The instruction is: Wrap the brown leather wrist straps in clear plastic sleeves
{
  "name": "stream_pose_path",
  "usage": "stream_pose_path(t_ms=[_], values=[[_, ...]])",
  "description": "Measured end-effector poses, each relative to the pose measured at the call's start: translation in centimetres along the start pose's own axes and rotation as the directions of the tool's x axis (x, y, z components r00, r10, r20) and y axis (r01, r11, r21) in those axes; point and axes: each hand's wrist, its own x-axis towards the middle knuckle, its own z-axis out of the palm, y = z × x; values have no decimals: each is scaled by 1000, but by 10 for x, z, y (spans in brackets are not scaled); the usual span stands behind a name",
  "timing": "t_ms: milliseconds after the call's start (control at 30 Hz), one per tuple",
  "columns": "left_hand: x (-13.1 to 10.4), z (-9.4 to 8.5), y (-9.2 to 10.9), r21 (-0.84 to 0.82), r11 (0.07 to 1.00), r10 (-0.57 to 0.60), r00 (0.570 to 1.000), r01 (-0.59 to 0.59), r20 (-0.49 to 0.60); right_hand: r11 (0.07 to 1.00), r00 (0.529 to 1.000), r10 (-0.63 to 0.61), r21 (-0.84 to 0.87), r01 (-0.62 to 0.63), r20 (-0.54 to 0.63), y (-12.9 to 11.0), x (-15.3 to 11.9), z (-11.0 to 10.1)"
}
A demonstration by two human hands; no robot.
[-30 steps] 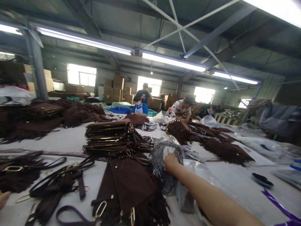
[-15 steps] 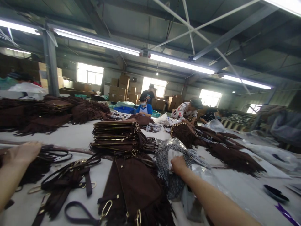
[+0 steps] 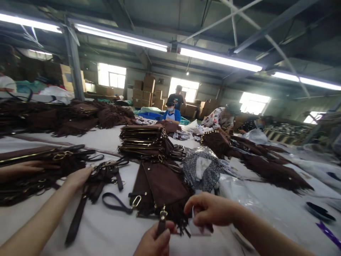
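Note:
Low in the view, my left hand (image 3: 156, 239) pinches a short dark strap (image 3: 162, 224) whose gold clasp meets the lower edge of a brown fringed bag (image 3: 170, 185). My right hand (image 3: 213, 211) is just to the right, fingers curled down over a small whitish thing that I cannot make out. Behind that hand stands a clear bag of silvery-grey bits (image 3: 186, 167) with a white paper (image 3: 203, 167) on it. A dark wrist strap (image 3: 114, 204) with a gold clip lies left of the fringed bag.
At the left, another person's hands (image 3: 81, 176) handle dark straps and brown bags. A stack of brown bags (image 3: 144, 140) stands mid-table. More fringed bags (image 3: 277, 170) and clear plastic (image 3: 239, 192) lie right. Co-workers (image 3: 172, 115) sit across the table.
My right hand has left the white paper on the silvery bag and come down toward me. My left hand has entered and holds the strap. The other person's hand moved right onto the straps.

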Motion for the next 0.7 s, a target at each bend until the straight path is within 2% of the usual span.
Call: stream_pose_path(t_ms=[67,133,167,233,300,367,467,533,600,700], values=[[-2,2,-7,-23,998,-62,992,65,111,995,999,-30,93,27,39,-10,1,25],[-4,2,-10,-3,995,-99,984,101,146,992,995,-67,100,73,-68,-13,12,43],[-6,2,-11,15,995,-103,987,102,123,990,982,-81,97,99,-171,-10,19,51],[-9,1,-13,45,994,-98,995,96,35,974,925,-80,168,152,-371,1,33,64],[-12,-2,-14,63,994,-89,995,92,-45,920,883,-31,331,208,-468,16,42,76],[-16,-4,-14,71,994,-78,995,83,-69,859,909,19,473,199,-416,31,43,90],[-20,-4,-14,99,994,-40,998,44,-41,843,952,8,514,157,-305,41,38,109],[-22,-1,-16,155,987,-22,999,29,-44,843,941,9,509,175,-338,39,36,116],[-24,2,-20,230,972,-27,998,38,-50,856,903,35,479,194,-427,34,35,117],[-33,2,-21,241,964,-114,993,114,-11,879,869,89,448,162,-487,33,32,111]])
